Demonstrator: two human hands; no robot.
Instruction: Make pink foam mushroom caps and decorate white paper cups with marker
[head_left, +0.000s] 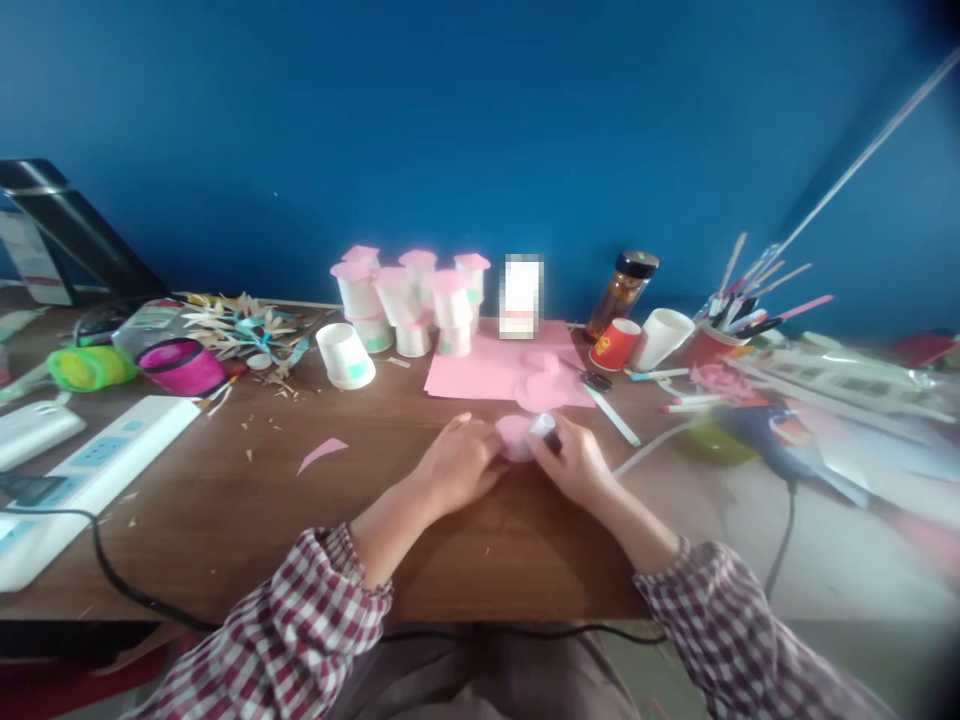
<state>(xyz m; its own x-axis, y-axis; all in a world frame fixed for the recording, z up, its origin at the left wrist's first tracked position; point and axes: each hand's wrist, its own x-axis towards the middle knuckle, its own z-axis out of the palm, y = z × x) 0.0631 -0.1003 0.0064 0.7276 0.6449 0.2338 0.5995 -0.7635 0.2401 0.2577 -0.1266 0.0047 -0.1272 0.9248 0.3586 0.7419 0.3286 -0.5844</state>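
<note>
My left hand (461, 462) is closed at the left edge of a pink paper circle (513, 438) on the brown table, its fingertips partly hidden. In my right hand (576, 458) is a short white and dark tube (544, 427) that looks like a glue stick, gripped over the circle's right side. Just beyond my hands, more pink paper circles (541, 390) lie on a sheet of pink paper (472, 365). Behind and to the left stand several stacked white paper cups (395, 297) with pink paper tops. A single white cup (346, 357) rests upside down beside them.
At the left lie a white power strip (124, 450), a magenta mesh pouch (182, 366) and a heap of wood shavings (244, 325). To the right are a red cup (615, 344), a dark-lidded bottle (621, 297), a white knife-like tool (619, 417) and a blue glue gun (772, 440).
</note>
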